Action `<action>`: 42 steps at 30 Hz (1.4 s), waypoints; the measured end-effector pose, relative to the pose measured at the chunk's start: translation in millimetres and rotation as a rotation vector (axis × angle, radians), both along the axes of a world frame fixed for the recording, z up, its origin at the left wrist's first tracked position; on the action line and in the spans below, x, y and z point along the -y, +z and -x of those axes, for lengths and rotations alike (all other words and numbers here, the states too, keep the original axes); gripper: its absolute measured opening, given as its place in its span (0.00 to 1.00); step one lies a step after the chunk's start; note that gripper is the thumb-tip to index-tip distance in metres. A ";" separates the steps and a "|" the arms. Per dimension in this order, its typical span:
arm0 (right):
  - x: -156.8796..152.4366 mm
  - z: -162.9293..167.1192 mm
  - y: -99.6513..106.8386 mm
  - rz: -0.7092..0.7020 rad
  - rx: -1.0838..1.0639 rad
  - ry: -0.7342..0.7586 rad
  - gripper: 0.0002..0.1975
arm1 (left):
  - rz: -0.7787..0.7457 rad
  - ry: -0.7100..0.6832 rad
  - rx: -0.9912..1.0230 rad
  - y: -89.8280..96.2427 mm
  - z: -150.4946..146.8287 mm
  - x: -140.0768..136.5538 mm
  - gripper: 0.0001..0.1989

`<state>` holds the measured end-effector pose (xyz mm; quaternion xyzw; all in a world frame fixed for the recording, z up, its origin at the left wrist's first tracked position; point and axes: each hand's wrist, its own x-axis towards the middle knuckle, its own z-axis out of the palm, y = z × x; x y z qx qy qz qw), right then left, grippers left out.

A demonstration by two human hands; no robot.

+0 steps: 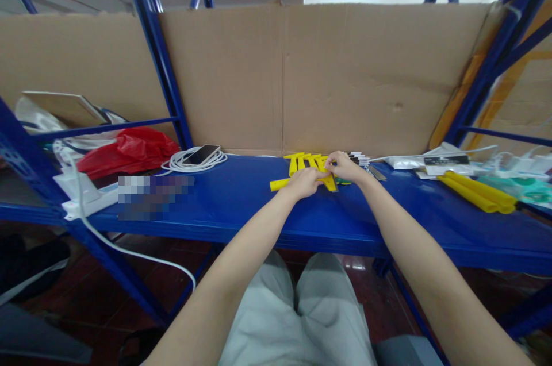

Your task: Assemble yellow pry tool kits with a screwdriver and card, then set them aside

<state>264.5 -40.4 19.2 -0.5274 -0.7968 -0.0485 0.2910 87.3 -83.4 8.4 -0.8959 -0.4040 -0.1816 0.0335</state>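
My left hand [304, 183] is closed around a yellow rolled piece [279, 184], whose end sticks out to the left over the blue shelf. Close beside it, my right hand [344, 167] has its fingers bent in a pinch near the left fingertips; what they hold is too small to make out. Below the fingers lies another yellow piece [330, 183] with a dark edge. Several yellow pieces [301, 162] lie in a row just behind my hands. A small green object [344, 181] shows under my right wrist.
Thin black-and-white sticks [359, 157] lie behind my right hand. Farther right are yellow rolls [472, 192] and white packets [444, 162]. To the left, a phone [204, 154] rests on a coiled white cable [181, 164], near a red bag [133, 150]. A cardboard wall [345, 79] stands behind.
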 end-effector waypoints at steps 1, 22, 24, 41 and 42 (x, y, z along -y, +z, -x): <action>-0.6 -0.7 -0.8 -0.005 0.004 0.002 0.06 | 0.000 0.000 -0.003 -0.1 0.1 0.1 0.21; -8.3 -0.7 -8.0 -0.020 -0.153 0.011 0.07 | -0.049 -0.024 -0.017 -2.3 1.0 -3.0 0.21; -8.9 -1.3 -7.9 -0.022 -0.172 0.012 0.06 | -0.049 -0.024 -0.019 -1.6 0.9 -2.1 0.21; -0.2 -0.6 0.3 -0.063 0.002 0.003 0.05 | -0.055 -0.005 -0.032 -1.9 1.3 -2.4 0.22; -1.5 0.0 -0.4 -0.060 -0.004 -0.010 0.05 | -0.059 -0.008 -0.036 -1.7 1.3 -2.6 0.22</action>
